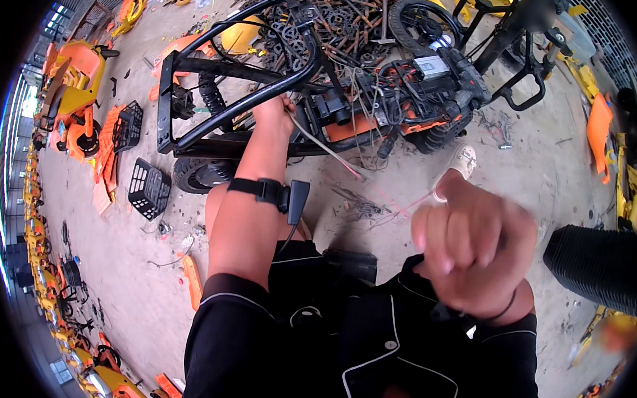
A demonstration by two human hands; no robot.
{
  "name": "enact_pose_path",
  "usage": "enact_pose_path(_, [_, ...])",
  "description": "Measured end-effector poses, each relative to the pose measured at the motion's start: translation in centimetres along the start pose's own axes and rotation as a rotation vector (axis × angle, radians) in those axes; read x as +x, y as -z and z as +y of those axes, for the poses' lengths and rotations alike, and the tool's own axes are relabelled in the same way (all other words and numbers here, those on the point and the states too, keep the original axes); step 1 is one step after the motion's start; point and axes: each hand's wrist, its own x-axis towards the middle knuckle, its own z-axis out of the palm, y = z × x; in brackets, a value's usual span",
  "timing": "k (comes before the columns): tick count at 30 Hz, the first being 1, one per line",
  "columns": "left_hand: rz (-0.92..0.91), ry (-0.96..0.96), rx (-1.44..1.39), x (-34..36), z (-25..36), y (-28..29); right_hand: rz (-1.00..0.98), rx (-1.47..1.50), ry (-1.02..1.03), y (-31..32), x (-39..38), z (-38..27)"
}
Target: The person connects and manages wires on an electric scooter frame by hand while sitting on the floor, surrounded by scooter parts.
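Left hand fingertips — hidden behind frame

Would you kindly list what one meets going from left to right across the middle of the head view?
Black plastic basket → left hand reaching into the stripped black bike frame → right hand, closed in a fist → black ribbed hose.

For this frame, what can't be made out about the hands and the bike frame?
- Head view: left hand fingertips are hidden among wires at the black bike frame; grip unclear.
- Right hand is close and blurred; what it pinches is unreadable.
- Thin wire: its far end is lost in the clutter.
- Ribbed black tube is cut off by the edge.
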Motion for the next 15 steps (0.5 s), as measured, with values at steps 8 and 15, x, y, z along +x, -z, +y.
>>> enact_pose_path(8, [-0.499,0.404,0.135,-9.2,-0.6,-0.9,0.031,0.246,-0.064,0.7,8.3,0.5])
enact_pose_path(15, [-0.868,0.617,0.156,-13.5,-2.8,0.8,0.003,0.325,-0.093,-0.3,11.0,2.1])
